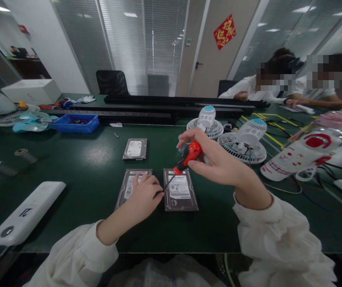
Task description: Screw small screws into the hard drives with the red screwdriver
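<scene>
Just beyond my left hand (pixel 142 195), curled to pinch the tip of the screwdriver (pixel 187 157), the hard drive (pixel 180 191) lies on the counter (pixel 84 159), my right hand (pixel 218 161) closed round the red handle, and I judge that seating the tip on a screw wants steadiness.

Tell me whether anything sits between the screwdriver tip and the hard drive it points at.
Nothing visible does. The screwdriver in the right hand slants down to the left edge of the hard drive. The left hand, resting on the neighbouring drive, has its fingertips right beside the tip, not under it.
</scene>
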### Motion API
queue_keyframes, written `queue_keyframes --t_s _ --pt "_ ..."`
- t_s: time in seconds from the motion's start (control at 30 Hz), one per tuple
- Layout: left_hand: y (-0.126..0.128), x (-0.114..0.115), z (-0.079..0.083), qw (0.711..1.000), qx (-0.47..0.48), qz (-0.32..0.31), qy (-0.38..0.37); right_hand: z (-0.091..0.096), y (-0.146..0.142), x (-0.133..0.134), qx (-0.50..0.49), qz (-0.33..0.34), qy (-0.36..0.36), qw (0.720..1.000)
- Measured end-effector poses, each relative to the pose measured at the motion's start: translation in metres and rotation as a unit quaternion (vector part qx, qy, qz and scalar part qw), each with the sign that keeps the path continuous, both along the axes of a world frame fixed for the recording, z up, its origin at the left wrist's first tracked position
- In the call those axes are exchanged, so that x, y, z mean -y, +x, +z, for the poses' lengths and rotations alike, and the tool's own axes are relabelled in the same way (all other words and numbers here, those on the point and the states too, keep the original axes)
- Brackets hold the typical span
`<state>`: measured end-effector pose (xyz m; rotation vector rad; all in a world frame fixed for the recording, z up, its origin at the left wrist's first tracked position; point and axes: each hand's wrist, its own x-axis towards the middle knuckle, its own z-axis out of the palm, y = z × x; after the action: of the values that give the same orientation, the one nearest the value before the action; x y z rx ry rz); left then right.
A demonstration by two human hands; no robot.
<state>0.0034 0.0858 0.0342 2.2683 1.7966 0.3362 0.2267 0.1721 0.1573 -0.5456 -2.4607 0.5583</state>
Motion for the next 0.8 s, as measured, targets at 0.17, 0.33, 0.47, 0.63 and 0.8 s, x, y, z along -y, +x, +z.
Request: queue_keyframes --t_s 0.17,0.33,0.47,0.63,0.8 --pt "-0.0009 -0.0001 -0.0009 1.000 -0.002 -0.005 0.002 -0.0039 -0.0017 -0.0034 -0.003 -0.001 -0.032 0.999" --pt "0.0008 0.0010 0.0002 1.000 -0.005 0.000 0.000 -0.0061 -0.0062 -0.0046 0.012 -0.075 0.028 0.997" --pt "0.0004 0.0004 0.0012 1.000 -0.006 0.000 -0.003 -0.0047 -0.0036 -0.0041 -0.003 -0.019 0.023 1.000" --pt "-0.0019 -0.0009 -0.0008 1.000 -0.007 -0.001 -0.004 -0.0047 -0.0027 -0.0043 -0.021 0.064 -0.017 0.998" --pt "-0.0014 -0.0003 -0.0028 1.000 -0.009 -0.006 0.001 -0.0067 -0.0065 -0.0046 -0.010 -0.016 0.037 0.999"
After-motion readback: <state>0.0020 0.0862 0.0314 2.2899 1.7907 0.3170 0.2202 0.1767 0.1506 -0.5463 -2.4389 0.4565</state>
